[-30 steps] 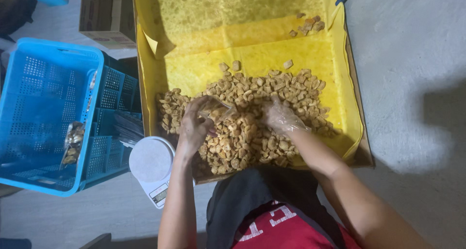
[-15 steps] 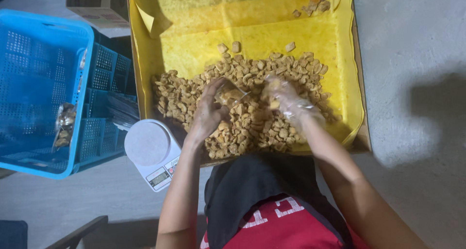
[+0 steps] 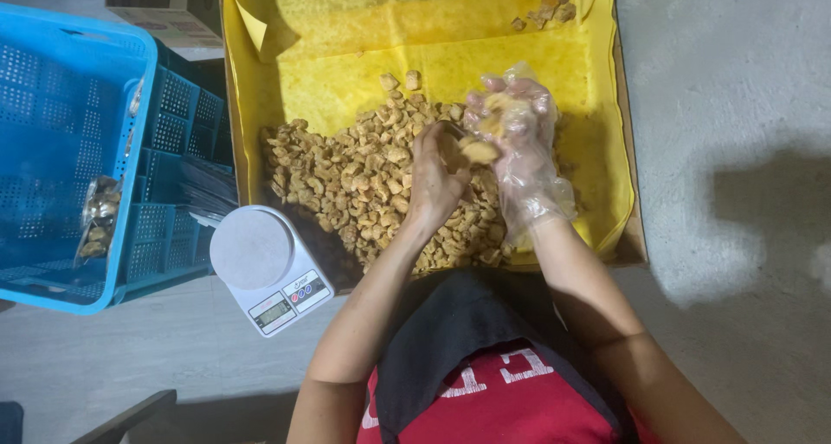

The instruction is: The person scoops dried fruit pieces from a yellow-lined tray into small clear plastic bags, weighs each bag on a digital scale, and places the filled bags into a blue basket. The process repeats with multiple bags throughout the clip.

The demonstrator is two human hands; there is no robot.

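Grey concrete floor all round, and in the middle of it a big shallow cardboard tray lined with yellow paper; everything else sits relative to that tray. A heap of small golden-brown fried snack pieces fills its near half, with a few stray bits up at the far right corner.

The left hand is bare and curled over the heap near its middle, fingers closed round what looks like a thin clear bag with a piece at its mouth, though the bag is hard to make out; the right hand wears a clear plastic glove and is cupped shut on a small scoop of pieces, held just above the heap and just right of the left hand.

A second ago both hands were down low, digging in the pile; now the right one has lifted with a handful and sits beside the left, so a portion seems to be on its way from tray to bag.

Left of the tray, touching its near corner, a small white kitchen scale; further left a blue plastic crate with one filled packet inside.
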